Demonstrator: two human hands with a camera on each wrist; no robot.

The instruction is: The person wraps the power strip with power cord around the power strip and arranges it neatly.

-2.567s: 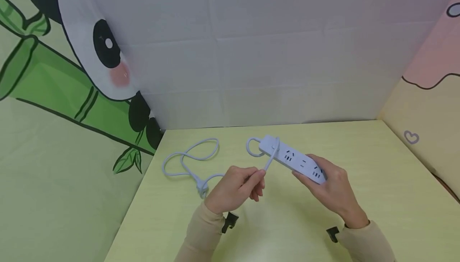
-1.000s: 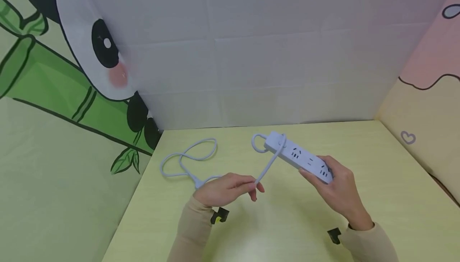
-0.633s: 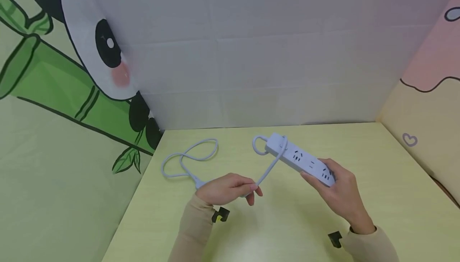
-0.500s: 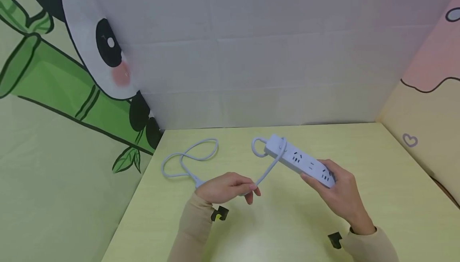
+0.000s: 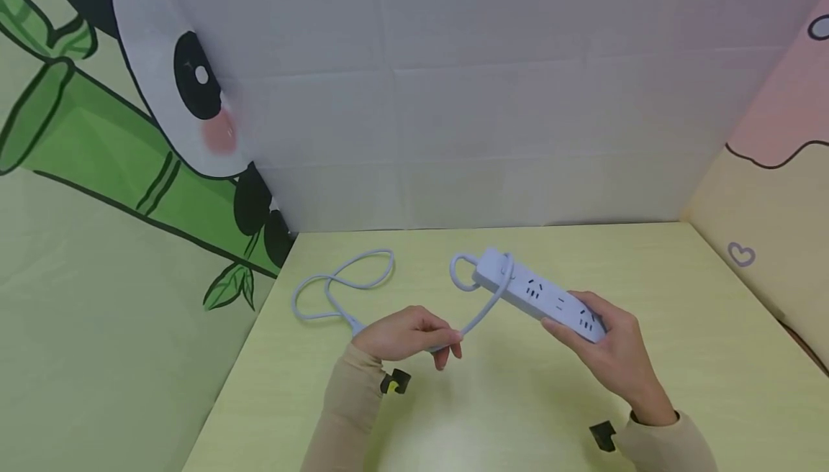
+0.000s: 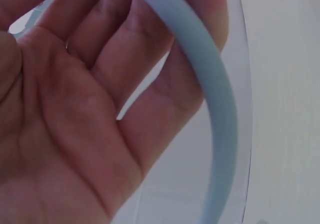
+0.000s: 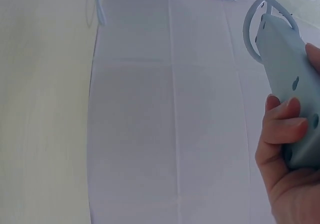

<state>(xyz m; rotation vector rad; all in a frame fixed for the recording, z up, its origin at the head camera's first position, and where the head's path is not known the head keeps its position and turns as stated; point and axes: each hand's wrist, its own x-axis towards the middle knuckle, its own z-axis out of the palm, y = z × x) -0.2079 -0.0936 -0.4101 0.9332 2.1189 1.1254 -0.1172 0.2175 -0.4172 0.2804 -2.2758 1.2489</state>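
A white power strip (image 5: 550, 298) with several sockets is held in the air by my right hand (image 5: 609, 346), which grips its near right end. In the right wrist view, that hand's fingers curl round the underside of the strip (image 7: 287, 64). The white power cord (image 5: 482, 315) wraps over the far end of the strip and makes a small loop behind it. My left hand (image 5: 411, 335) pinches this cord between thumb and fingers. The left wrist view shows the cord (image 6: 220, 104) arching across the fingers of the left hand (image 6: 90, 99).
More of the cord (image 5: 298, 299) lies in a crossed loop at the table's left. The plug end (image 5: 356, 326) is partly hidden behind my left hand. The pale yellow table (image 5: 518, 414) meets a grey back wall (image 5: 479, 191) and printed side walls.
My left hand has moved left from the strip with the cord, so a longer stretch shows between them. The strip has shifted slightly right, then lowered a little. Both hands keep their holds.
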